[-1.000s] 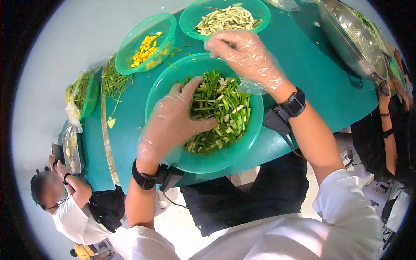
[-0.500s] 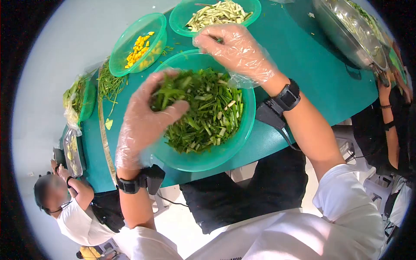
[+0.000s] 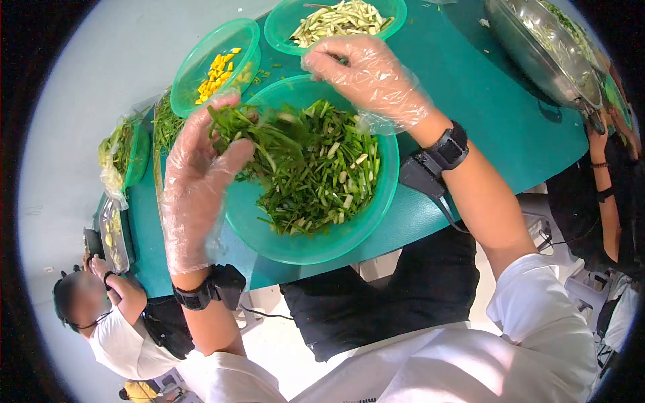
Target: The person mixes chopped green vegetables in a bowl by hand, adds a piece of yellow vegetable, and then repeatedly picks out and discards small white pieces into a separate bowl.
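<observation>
My left hand (image 3: 199,178), in a clear plastic glove, is at the left rim of a green bowl (image 3: 306,254). Its thumb and fingers curl loosely around a clump of chopped greens (image 3: 232,131), some of it blurred and trailing toward the bowl. More chopped greens (image 3: 329,171), mixed with pale stalk pieces, fill the bowl. Above the bowl's far rim, my right hand (image 3: 366,74), also gloved, has its fingers curled closed. What it holds, if anything, I cannot make out.
Behind stand a bowl of pale cut strips (image 3: 346,21) and a bowl of yellow cubes (image 3: 218,74). A large metal pan (image 3: 537,60) sits at the right. Leafy greens (image 3: 119,151) lie at the left. Other people are at both sides of the green table (image 3: 463,101).
My left hand has moved left and slightly up, drawing a clump of greens toward the bowl's left rim. My right hand has hardly moved.
</observation>
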Available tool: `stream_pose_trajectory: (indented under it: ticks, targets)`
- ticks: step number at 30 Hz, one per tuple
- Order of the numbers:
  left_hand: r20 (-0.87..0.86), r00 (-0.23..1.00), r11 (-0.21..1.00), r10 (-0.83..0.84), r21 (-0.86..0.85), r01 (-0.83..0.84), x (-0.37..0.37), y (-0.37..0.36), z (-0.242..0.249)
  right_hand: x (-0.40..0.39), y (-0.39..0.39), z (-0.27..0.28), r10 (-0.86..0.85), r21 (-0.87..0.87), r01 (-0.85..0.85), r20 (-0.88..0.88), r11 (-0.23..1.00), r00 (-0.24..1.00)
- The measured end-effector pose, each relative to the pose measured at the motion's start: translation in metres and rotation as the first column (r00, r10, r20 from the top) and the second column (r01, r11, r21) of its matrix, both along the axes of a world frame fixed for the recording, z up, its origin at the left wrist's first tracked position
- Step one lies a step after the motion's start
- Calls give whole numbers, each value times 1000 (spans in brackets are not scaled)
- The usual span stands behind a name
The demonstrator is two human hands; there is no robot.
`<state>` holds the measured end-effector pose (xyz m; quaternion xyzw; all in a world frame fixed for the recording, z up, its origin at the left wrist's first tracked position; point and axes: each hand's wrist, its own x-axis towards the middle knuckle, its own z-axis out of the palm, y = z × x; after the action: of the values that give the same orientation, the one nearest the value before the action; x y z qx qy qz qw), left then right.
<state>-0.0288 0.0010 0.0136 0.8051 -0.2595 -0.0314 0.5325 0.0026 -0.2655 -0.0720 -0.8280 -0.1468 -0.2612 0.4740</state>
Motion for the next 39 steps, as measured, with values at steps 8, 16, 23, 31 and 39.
stream_pose_trajectory:
  ticks: [8,16,23,31,39]
  targets:
    - [-83,997,986,9,169,5,-4,4,5,2,0,-2,3,20,-3,-20,1000,1000]
    - [-6,997,969,-72,235,72,-12,3,6,1,-1,-2,12,12,-12,-15,1000,1000]
    - [72,989,869,-129,488,78,-13,-10,5,1,-2,-2,20,6,-20,-5,1000,1000]
    - [176,930,673,-323,733,95,-15,-22,-14,4,3,-5,18,99,-25,77,995,997]
    - [83,952,668,-294,730,142,-5,-20,-34,3,-1,-2,23,-13,-23,-3,1000,1000]
